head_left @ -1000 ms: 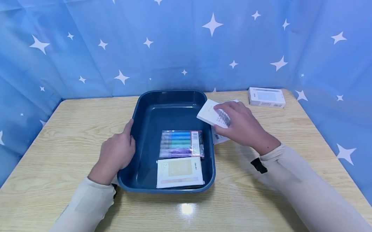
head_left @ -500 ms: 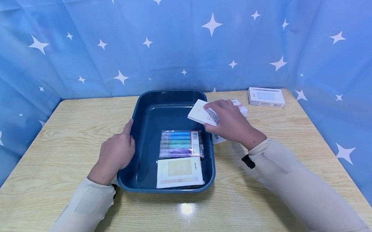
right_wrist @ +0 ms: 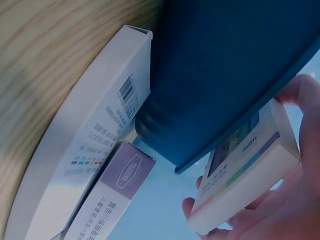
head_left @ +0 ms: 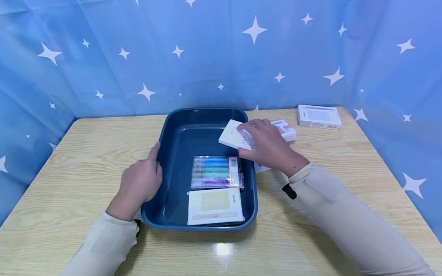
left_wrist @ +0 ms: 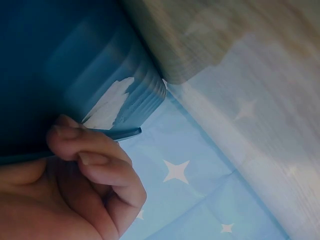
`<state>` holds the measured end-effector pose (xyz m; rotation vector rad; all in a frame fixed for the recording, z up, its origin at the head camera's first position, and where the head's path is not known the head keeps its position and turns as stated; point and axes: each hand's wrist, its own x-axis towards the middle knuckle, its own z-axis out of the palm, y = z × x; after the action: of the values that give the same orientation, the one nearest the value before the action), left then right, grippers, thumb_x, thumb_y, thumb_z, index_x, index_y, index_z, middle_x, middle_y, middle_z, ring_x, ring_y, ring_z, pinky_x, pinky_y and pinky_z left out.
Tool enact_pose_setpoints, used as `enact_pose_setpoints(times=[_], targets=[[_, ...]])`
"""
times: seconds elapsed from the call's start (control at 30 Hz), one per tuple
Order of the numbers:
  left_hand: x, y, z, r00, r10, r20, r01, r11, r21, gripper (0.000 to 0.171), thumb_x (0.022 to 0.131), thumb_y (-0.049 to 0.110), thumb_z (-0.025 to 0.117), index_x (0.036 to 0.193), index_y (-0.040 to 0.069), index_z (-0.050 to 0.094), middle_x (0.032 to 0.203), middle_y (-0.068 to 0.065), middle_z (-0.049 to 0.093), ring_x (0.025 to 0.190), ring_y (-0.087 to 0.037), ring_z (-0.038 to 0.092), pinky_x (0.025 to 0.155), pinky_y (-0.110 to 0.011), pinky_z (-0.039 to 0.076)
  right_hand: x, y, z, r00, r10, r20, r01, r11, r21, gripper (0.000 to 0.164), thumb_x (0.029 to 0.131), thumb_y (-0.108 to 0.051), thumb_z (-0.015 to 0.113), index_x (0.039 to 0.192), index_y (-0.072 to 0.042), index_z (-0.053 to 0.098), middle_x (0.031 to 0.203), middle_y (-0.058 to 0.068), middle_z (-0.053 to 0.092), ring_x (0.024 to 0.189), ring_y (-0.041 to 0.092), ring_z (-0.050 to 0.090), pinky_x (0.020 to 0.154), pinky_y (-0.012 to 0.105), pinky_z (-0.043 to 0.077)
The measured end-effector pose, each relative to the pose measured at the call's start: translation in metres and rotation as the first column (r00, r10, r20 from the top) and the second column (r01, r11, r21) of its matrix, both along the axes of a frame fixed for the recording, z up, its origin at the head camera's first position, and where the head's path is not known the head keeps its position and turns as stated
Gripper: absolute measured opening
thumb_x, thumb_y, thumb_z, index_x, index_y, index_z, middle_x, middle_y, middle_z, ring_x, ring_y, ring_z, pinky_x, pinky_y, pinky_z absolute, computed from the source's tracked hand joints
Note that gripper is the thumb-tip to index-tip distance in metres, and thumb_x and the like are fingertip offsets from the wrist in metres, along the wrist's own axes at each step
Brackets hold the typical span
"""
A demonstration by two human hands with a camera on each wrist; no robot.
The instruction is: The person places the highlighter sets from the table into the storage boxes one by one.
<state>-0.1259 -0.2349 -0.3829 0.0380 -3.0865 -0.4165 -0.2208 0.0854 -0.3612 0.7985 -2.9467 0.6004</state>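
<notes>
Two items lie inside the blue tray, which sits mid-way along the worktop, close to its far edge: a clear packet of coloured pens and, nearer the front edge, a flat white carton with a gold panel. One colour-striped white box is pinched in the right hand, tilted over the tray's right side; its release is not yet done. The left hand holds the left rim, fingers curled. Outside are a barcoded white carton and a mauve-ended box, both near the tray's right wall, plus another white box at the worktop's far right corner. Judged by position, the work appears under half complete.
</notes>
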Motion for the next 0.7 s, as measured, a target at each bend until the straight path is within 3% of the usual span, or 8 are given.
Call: enact_pose_setpoints(times=[0.7], targets=[[0.000,0.000,0.000,1.000,-0.002,-0.019,0.001,1.000,-0.009,0.057,0.103,0.018,0.040,0.158,0.007,0.027,0.051,-0.005,0.044,0.039,-0.020,0.041,0.041,-0.030,0.031,-0.006,-0.022,-0.004,0.997,0.075,-0.006,-0.075,0.997,-0.027,0.058,0.086,-0.040,0.068,0.139,-0.018,0.057,0.144,0.011,0.051,0.124,0.030,0.045,0.105,0.051,0.037]])
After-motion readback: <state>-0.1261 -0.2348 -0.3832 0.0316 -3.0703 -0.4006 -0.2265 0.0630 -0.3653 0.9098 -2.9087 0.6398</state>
